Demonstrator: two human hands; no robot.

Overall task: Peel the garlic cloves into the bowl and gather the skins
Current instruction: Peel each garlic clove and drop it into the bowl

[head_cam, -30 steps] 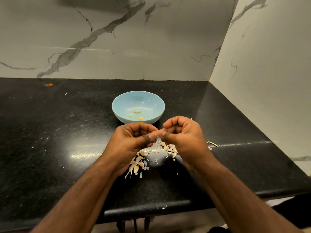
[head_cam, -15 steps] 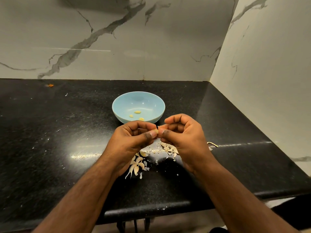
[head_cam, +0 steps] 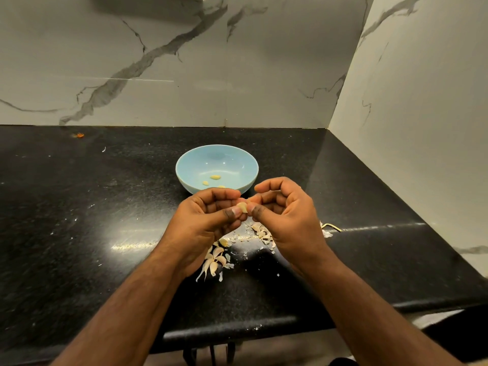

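Two bare forearms reach forward from the bottom of the view and meet above a black speckled countertop (head_cam: pixel 79 233). The left hand (head_cam: pixel 208 220) and right hand (head_cam: pixel 285 215) face each other with fingers curled inward, thumbs pointing toward one another. Between the two thumb tips and the curled fingers behind them, both hands pinch a single pale garlic clove (head_cam: pixel 242 207). The clove is small and mostly covered by fingertips; its visible part seems to stand roughly upright, but its long axis cannot be told for sure.

Just beyond the hands sits a light blue bowl (head_cam: pixel 184 165), upright, with three small peeled cloves (head_cam: pixel 215 177) lying on its bottom. Below the hands, on the counter, lies a scatter of papery garlic skins (head_cam: pixel 215 260), one cluster under the left wrist and another under the right palm. A marble-patterned wall (head_cam: pixel 158 62) rises behind the counter and along the right side.
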